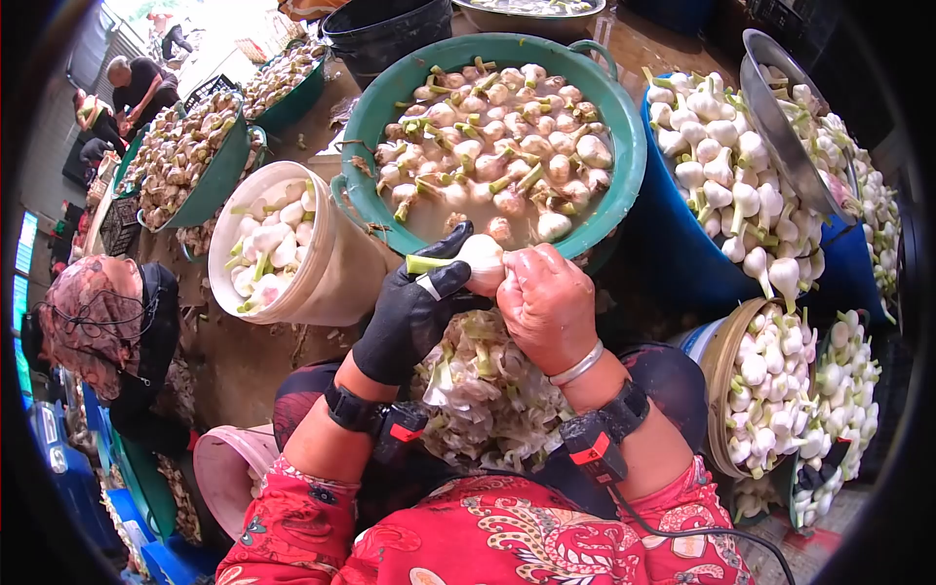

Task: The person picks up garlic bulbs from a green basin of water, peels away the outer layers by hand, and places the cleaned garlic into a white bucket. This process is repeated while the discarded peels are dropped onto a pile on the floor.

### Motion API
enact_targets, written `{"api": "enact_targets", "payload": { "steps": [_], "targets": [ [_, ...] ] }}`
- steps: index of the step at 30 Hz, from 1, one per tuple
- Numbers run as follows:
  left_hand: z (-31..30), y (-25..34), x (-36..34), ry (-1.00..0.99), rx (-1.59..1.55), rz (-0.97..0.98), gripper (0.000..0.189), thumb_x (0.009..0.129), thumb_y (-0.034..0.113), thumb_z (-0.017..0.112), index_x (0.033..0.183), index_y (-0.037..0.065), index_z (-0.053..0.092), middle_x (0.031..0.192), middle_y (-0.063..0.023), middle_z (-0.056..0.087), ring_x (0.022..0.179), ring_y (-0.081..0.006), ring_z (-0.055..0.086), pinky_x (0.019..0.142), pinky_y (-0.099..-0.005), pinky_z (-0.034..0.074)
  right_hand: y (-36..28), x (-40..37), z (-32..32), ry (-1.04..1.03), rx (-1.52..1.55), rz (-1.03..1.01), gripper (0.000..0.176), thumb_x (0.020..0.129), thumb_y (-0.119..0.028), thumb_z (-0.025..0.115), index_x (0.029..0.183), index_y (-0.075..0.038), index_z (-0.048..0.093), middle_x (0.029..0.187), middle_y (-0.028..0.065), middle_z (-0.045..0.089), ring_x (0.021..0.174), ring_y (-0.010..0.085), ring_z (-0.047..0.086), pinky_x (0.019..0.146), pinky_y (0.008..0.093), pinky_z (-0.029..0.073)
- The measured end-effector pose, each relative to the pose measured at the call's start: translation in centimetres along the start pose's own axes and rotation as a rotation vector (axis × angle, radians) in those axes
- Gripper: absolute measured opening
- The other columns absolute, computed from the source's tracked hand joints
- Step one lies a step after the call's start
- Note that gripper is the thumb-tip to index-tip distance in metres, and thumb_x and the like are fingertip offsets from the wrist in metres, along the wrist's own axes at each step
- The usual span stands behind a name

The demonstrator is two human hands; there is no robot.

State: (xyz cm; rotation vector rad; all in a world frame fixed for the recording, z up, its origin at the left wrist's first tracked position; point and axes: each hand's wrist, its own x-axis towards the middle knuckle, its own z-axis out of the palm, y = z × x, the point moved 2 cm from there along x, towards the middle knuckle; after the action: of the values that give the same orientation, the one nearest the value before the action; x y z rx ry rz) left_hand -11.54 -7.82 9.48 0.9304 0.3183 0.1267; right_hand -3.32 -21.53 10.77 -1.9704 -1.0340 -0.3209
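Gloved left hand [414,310] grips a garlic bulb [480,261] by its stalk; bare right hand [548,304] closed on it, over the peel pile [483,395], near the green basin [624,146].

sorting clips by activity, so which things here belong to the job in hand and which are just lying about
In use: garlic bulb, gripped by gloved left hand and bare right hand; pile of peels in the lap; green basin of soaking garlic.
Lying about: white bucket; blue tub of peeled bulbs; metal bowl; far green basins; a co-worker at left.
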Motion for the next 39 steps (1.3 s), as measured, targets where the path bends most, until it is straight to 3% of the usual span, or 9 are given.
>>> {"api": "enact_targets", "payload": {
  "steps": [4, 10, 14, 20, 27, 30, 33, 35, 39],
  "targets": [
    [0.2, 0.8, -0.8, -0.02, 0.059, -0.019, 0.05, 0.083, 0.009, 0.059, 0.131, 0.001, 0.046, 0.12, -0.0124, 0.057, 0.103, -0.0208, 0.059, 0.089, -0.0351, 0.049, 1.3, 0.3, 0.6, 0.062, 0.121, 0.077, 0.009, 0.076, -0.007, 0.059, 0.083, -0.005, 0.057, 0.072, 0.0109, 0.055, 0.063, 0.0264, 0.057, 0.059, 0.0385, 0.047],
    [-1.7, 0.3, -0.7, 0.007, 0.138, 0.102, 0.036, 0.075, -0.001, 0.063, 0.111, -0.001, 0.057, 0.112, -0.0097, 0.061, 0.1, -0.0189, 0.058, 0.092, -0.0308, 0.044, 4.0, 1.0, 0.1, 0.158, 0.93, 0.865, 0.008, 0.084, -0.002, 0.048, 0.087, -0.003, 0.056, 0.07, 0.0016, 0.058, 0.056, 0.0087, 0.056, 0.055, 0.0214, 0.049],
    [-1.7, 0.9, -0.6, 0.068, 0.099, 0.077, 0.033, 0.077, -0.002, 0.064, 0.109, 0.0, 0.057, 0.107, -0.0077, 0.061, 0.096, -0.0154, 0.058, 0.087, -0.0279, 0.045, 2.2, 0.8, -0.3, -0.278, 1.066, 0.749, 0.024, 0.081, 0.002, 0.053, 0.105, -0.002, 0.055, 0.094, 0.0065, 0.059, 0.083, 0.01, 0.058, 0.064, 0.0246, 0.053],
    [-1.8, 0.5, -0.5, 0.084, 0.24, 0.12, 0.032, 0.076, -0.002, 0.066, 0.107, 0.001, 0.059, 0.104, -0.007, 0.062, 0.096, -0.0142, 0.058, 0.087, -0.0274, 0.046, 2.3, 0.0, 0.7, -0.286, 0.779, 0.517, 0.009, 0.081, -0.002, 0.062, 0.089, -0.003, 0.059, 0.074, -0.0007, 0.06, 0.064, 0.0059, 0.056, 0.059, 0.0195, 0.048],
    [-0.7, 1.1, -0.8, 0.038, 0.295, 0.156, 0.029, 0.07, -0.007, 0.065, 0.098, 0.001, 0.061, 0.104, -0.0065, 0.06, 0.099, -0.0166, 0.057, 0.088, -0.0285, 0.045, 4.7, 1.1, 0.2, 0.21, 0.844, 0.762, 0.01, 0.075, 0.001, 0.063, 0.073, -0.004, 0.055, 0.065, -0.004, 0.055, 0.057, 0.0043, 0.051, 0.053, 0.0215, 0.044],
    [-0.8, 1.6, -0.9, 0.048, 0.317, 0.2, 0.031, 0.07, -0.008, 0.065, 0.099, 0.001, 0.061, 0.105, -0.0071, 0.06, 0.101, -0.0174, 0.057, 0.089, -0.0292, 0.044, 5.8, 0.5, 0.4, 0.136, 0.712, 0.717, 0.006, 0.074, 0.002, 0.061, 0.072, -0.003, 0.058, 0.066, -0.001, 0.058, 0.058, 0.0054, 0.053, 0.053, 0.0228, 0.044],
    [-1.2, 2.8, -1.3, 0.092, 0.532, 0.258, 0.031, 0.073, -0.006, 0.065, 0.103, 0.0, 0.059, 0.109, -0.0079, 0.061, 0.102, -0.0174, 0.057, 0.091, -0.0293, 0.044, 4.2, -0.9, 1.6, -0.792, 0.572, 0.389, 0.013, 0.069, -0.002, 0.057, 0.076, -0.002, 0.067, 0.07, 0.0112, 0.066, 0.066, 0.0176, 0.062, 0.064, 0.0307, 0.05],
    [-2.7, 3.6, -0.9, 0.09, 0.344, 0.24, 0.028, 0.076, -0.004, 0.064, 0.103, 0.0, 0.06, 0.108, -0.0078, 0.062, 0.101, -0.0164, 0.056, 0.09, -0.0289, 0.043, 1.7, -1.4, 1.7, -1.061, 0.419, 0.199, 0.015, 0.067, -0.005, 0.058, 0.078, -0.002, 0.068, 0.073, 0.0143, 0.066, 0.071, 0.0244, 0.064, 0.07, 0.0333, 0.051],
    [-9.4, 11.6, -2.1, 0.325, 0.857, 0.638, 0.026, 0.082, -0.001, 0.06, 0.108, 0.001, 0.06, 0.11, -0.0077, 0.062, 0.1, -0.015, 0.057, 0.088, -0.0286, 0.045, 2.7, -0.6, 1.6, -0.623, 0.576, 0.502, 0.01, 0.068, -0.008, 0.062, 0.075, -0.002, 0.066, 0.066, 0.0115, 0.063, 0.063, 0.0188, 0.06, 0.062, 0.0308, 0.049]
  ]
}}
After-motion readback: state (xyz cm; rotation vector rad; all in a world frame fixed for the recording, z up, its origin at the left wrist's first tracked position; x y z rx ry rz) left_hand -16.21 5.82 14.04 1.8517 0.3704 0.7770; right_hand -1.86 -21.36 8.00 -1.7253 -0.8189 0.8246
